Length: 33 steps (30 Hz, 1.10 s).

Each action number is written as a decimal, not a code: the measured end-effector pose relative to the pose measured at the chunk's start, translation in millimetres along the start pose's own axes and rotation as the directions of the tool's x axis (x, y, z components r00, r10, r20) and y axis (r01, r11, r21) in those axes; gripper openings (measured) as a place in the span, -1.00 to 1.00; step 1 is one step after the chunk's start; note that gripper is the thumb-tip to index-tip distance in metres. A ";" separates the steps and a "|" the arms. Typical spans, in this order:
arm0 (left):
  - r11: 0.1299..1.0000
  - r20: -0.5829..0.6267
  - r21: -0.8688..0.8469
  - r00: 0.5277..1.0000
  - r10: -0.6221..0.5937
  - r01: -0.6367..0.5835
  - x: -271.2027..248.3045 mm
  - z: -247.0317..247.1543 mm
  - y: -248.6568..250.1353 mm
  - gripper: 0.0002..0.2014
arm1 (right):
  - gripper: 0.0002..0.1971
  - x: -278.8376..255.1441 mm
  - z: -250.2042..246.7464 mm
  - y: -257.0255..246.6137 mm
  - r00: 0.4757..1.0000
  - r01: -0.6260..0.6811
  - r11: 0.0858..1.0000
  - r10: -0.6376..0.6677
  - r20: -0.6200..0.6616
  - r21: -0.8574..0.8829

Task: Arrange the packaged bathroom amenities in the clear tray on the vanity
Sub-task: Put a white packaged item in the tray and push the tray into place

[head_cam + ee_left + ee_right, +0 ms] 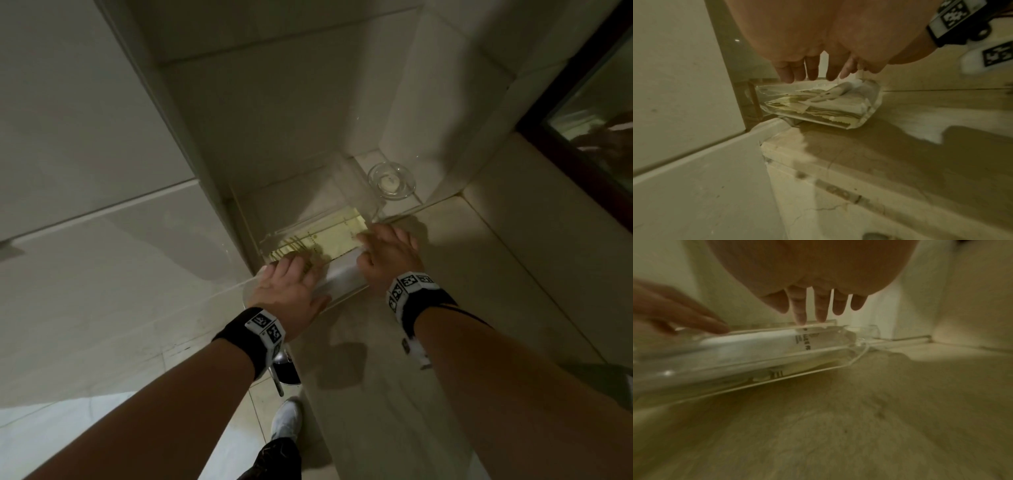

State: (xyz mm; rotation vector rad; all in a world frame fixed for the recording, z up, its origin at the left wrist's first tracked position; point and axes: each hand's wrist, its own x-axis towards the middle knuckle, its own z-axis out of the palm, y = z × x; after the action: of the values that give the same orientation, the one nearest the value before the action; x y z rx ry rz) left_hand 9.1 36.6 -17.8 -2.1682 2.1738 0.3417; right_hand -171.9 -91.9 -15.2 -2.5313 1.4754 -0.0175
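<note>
Clear plastic tray [346, 291] sits on the vanity [394, 359], its left end at the counter edge; packaged amenities [329, 236] lie flat inside. Left hand [291, 291] and right hand [387, 253] rest with fingers spread on the packets. Judged light, thin, slippery: press flat, slide. Free counter lies right of tray, beside the glass dish [391, 180].

Round glass dish [392, 180] holding small white candle [389, 182] in corner; dark-framed mirror [582, 113] at right.
</note>
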 end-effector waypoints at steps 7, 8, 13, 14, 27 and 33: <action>0.971 0.063 0.112 0.977 0.205 -0.211 -9.4 24.6 12.5 -0.11 | -0.31 -37.6 22.6 3.8 0.970 0.240 0.966 -0.233 0.075 -0.096; 0.974 0.069 0.108 0.979 0.193 -0.200 -9.5 26.5 13.3 -0.11 | -0.31 -41.2 28.2 3.6 0.964 0.264 0.957 -0.258 0.062 -0.122; 0.982 0.071 0.129 0.989 0.127 -0.135 -11.2 30.7 18.0 -0.12 | -0.27 -43.8 43.7 -0.4 0.967 0.254 0.956 -0.253 0.030 -0.145; 0.982 0.071 0.136 0.990 0.120 -0.129 -11.6 31.6 18.4 -0.13 | -0.26 -42.7 44.1 -1.0 0.969 0.249 0.958 -0.246 0.040 -0.145; 0.982 0.103 0.125 0.986 0.129 -0.141 -14.5 28.5 27.9 -0.11 | -0.30 -59.8 40.4 9.7 0.996 0.091 0.985 -0.090 0.017 -0.148; 0.986 0.135 0.139 0.989 0.068 -0.087 -11.6 24.0 29.2 -0.17 | -0.32 -49.3 34.2 3.0 0.993 0.066 0.986 -0.049 0.110 -0.156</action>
State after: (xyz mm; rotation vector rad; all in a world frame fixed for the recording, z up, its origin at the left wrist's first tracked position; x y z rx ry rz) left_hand -22.6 52.4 -35.5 -1.9340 2.1450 0.3082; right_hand -195.1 -44.8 -44.5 -2.6528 1.4156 0.2306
